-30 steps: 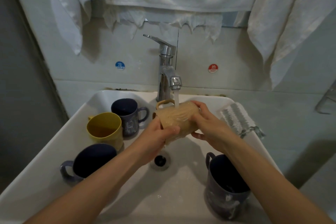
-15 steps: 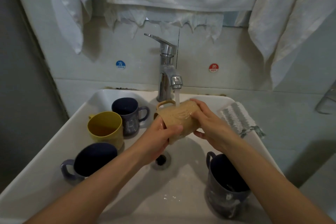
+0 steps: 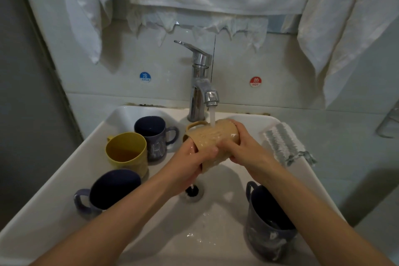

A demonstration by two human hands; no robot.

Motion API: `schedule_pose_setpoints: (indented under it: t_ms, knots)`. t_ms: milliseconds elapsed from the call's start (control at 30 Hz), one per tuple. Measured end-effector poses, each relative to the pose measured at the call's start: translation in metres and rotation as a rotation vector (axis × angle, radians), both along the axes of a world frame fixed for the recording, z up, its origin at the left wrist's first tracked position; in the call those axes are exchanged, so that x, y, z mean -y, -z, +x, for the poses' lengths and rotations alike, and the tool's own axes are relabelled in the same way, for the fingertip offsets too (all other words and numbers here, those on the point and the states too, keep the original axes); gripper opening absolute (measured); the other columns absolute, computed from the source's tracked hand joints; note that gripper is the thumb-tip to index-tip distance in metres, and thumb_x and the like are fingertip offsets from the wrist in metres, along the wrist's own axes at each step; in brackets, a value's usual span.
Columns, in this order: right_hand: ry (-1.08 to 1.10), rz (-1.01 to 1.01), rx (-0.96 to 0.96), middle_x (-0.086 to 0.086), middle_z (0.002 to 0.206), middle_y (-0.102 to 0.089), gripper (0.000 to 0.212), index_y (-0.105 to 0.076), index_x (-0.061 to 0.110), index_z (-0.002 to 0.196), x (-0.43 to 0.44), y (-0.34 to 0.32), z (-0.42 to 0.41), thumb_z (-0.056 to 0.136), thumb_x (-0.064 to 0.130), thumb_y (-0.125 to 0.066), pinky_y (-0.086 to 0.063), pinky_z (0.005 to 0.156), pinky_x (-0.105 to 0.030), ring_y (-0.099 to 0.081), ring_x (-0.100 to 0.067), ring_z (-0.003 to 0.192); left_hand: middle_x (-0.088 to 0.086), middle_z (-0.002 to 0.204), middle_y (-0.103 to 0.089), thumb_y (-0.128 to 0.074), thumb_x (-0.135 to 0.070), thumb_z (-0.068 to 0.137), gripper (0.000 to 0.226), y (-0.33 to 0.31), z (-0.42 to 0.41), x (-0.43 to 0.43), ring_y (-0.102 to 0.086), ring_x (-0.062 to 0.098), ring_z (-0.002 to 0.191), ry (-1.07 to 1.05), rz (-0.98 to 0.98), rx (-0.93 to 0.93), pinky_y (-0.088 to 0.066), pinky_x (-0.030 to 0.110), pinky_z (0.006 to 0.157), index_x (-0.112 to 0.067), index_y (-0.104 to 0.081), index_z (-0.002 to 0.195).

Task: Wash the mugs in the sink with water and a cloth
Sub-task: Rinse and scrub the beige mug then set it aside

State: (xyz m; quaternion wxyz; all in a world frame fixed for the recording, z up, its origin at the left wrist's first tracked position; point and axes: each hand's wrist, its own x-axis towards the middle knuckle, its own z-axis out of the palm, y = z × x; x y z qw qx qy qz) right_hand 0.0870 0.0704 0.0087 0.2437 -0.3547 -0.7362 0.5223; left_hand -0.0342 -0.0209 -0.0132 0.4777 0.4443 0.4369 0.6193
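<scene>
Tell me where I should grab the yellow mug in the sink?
Probably by its handle, coming in from the back left. The yellow mug stands upright with the handle poking out toward that side, free of anything. On its right a dark blue mug stands close against it, so there is little room for fingers there.

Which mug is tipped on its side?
The tan mug, held by the left hand and right hand under the tap. The yellow mug and three dark blue mugs stand upright.
</scene>
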Motion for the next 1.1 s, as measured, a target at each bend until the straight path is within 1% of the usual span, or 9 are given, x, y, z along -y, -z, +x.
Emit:
schedule_pose_setpoints:
  t_ms: [133, 333, 567, 633, 700, 767, 867, 967, 1100]
  knots:
    - [0.033, -0.066, -0.101, 0.004, 0.123, -0.034, 0.04, -0.033, 0.037, 0.137, -0.001, -0.002, 0.002, 0.099, 0.026, -0.041, -0.044, 0.086, -0.029, -0.039, -0.017, 0.108, -0.001, 0.12, -0.058, -0.062, -0.019, 0.074, 0.05, -0.002, 0.001, 0.0, -0.058, 0.022, 0.112, -0.001, 0.01, 0.005, -0.052, 0.035, 0.092, -0.034, -0.048, 0.119]
    - [-0.011, 0.058, -0.048, 0.002, 0.124, -0.039, 0.056, -0.027, 0.033, 0.14, 0.0, 0.002, 0.001, 0.091, 0.036, -0.054, -0.048, 0.077, -0.018, -0.046, -0.018, 0.11, -0.001, 0.12, -0.058, -0.063, -0.02, 0.076, 0.054, 0.0, 0.0, 0.0, -0.061, 0.02, 0.108, -0.001, 0.017, 0.005, -0.053, 0.03, 0.084, -0.033, -0.044, 0.124]
    - [-0.003, -0.041, -0.111, 0.006, 0.128, -0.034, 0.048, -0.029, 0.037, 0.14, -0.003, 0.0, 0.002, 0.096, 0.034, -0.046, -0.046, 0.09, -0.03, -0.042, -0.017, 0.115, -0.002, 0.118, -0.059, -0.061, -0.015, 0.076, 0.05, -0.001, 0.002, 0.0, -0.059, 0.021, 0.111, -0.021, 0.028, -0.022, -0.052, 0.035, 0.092, -0.037, -0.046, 0.119]
    - [0.02, 0.001, -0.082, 0.0, 0.131, -0.039, 0.055, -0.028, 0.034, 0.141, 0.0, 0.002, 0.0, 0.092, 0.034, -0.054, -0.05, 0.088, -0.031, -0.046, -0.02, 0.115, -0.002, 0.119, -0.06, -0.06, -0.016, 0.079, 0.046, -0.001, 0.003, 0.0, -0.059, 0.02, 0.111, -0.006, 0.029, -0.061, -0.051, 0.034, 0.092, -0.035, -0.048, 0.119]
    - [0.024, 0.002, -0.064, -0.004, 0.131, -0.041, 0.066, -0.024, 0.032, 0.142, 0.001, 0.004, -0.002, 0.087, 0.033, -0.062, -0.051, 0.079, -0.024, -0.049, -0.021, 0.112, 0.001, 0.12, -0.06, -0.061, -0.013, 0.085, 0.041, 0.002, 0.006, 0.0, -0.059, 0.019, 0.112, -0.005, 0.017, -0.083, -0.05, 0.032, 0.094, -0.032, -0.048, 0.119]
    - [0.014, -0.042, -0.064, -0.005, 0.13, -0.041, 0.07, -0.022, 0.033, 0.142, 0.0, 0.004, -0.002, 0.086, 0.031, -0.064, -0.051, 0.087, -0.03, -0.049, -0.022, 0.112, 0.001, 0.121, -0.059, -0.057, -0.009, 0.089, 0.038, 0.003, 0.007, -0.001, -0.057, 0.02, 0.114, -0.032, -0.012, -0.098, -0.048, 0.035, 0.098, -0.032, -0.048, 0.117]
    - [0.003, -0.133, -0.1, -0.004, 0.12, -0.044, 0.059, -0.025, 0.039, 0.141, -0.003, 0.002, -0.002, 0.092, 0.022, -0.054, -0.045, 0.099, -0.037, -0.047, -0.02, 0.111, 0.0, 0.13, -0.052, -0.059, -0.016, 0.088, 0.045, 0.006, 0.007, -0.001, -0.052, 0.019, 0.119, -0.05, -0.024, -0.141, -0.042, 0.04, 0.103, -0.031, -0.043, 0.128]
    - [0.002, -0.183, -0.125, 0.001, 0.107, -0.042, 0.058, -0.026, 0.042, 0.139, -0.003, 0.003, -0.004, 0.093, 0.016, -0.049, -0.043, 0.1, -0.038, -0.045, -0.019, 0.106, -0.005, 0.124, -0.054, -0.058, -0.015, 0.089, 0.038, 0.006, 0.008, -0.001, -0.054, 0.013, 0.114, -0.074, -0.03, -0.162, -0.046, 0.031, 0.097, -0.039, -0.045, 0.116]
    - [0.027, -0.183, -0.11, -0.006, 0.123, -0.045, 0.065, -0.027, 0.039, 0.137, -0.002, 0.006, -0.007, 0.086, 0.013, -0.057, -0.044, 0.102, -0.044, -0.049, -0.023, 0.112, -0.002, 0.119, -0.056, -0.055, -0.013, 0.091, 0.034, 0.007, 0.013, -0.003, -0.056, 0.011, 0.109, -0.114, -0.048, -0.243, -0.049, 0.027, 0.091, -0.038, -0.046, 0.113]
